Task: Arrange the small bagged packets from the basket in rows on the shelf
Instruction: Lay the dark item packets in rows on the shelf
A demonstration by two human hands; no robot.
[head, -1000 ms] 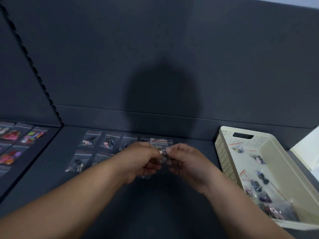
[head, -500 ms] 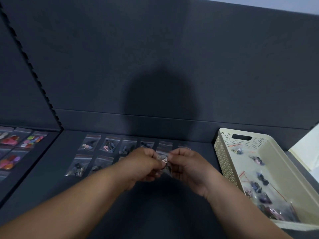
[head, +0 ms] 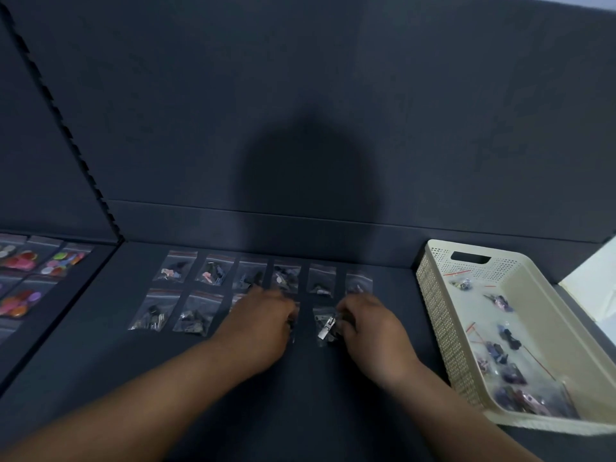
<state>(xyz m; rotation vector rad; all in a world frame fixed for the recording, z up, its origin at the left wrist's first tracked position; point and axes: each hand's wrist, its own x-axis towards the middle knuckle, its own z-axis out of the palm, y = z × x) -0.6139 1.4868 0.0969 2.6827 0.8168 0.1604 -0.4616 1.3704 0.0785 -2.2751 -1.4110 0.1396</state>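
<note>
Small clear bagged packets lie in two rows on the dark shelf [head: 100, 348]: a back row of several packets [head: 215, 270] and a front row starting at the left [head: 156, 308]. My left hand [head: 260, 321] rests palm down over a front-row packet, mostly hiding it. My right hand [head: 370, 325] pinches the right edge of a packet with silver parts [head: 326, 325], which lies flat on the shelf in the front row. The cream perforated basket [head: 436, 308] at the right holds several more packets [head: 500, 348].
A neighbouring shelf section at the left carries bags of colourful pieces [head: 63, 261]. Dark panel walls rise behind the shelf. A white surface [head: 596, 295] shows past the basket at the right edge. Bare shelf lies in front of the rows.
Both hands have gone from holding packets together in the air to spreading apart and lowering onto the shelf, each setting a packet into the front row.
</note>
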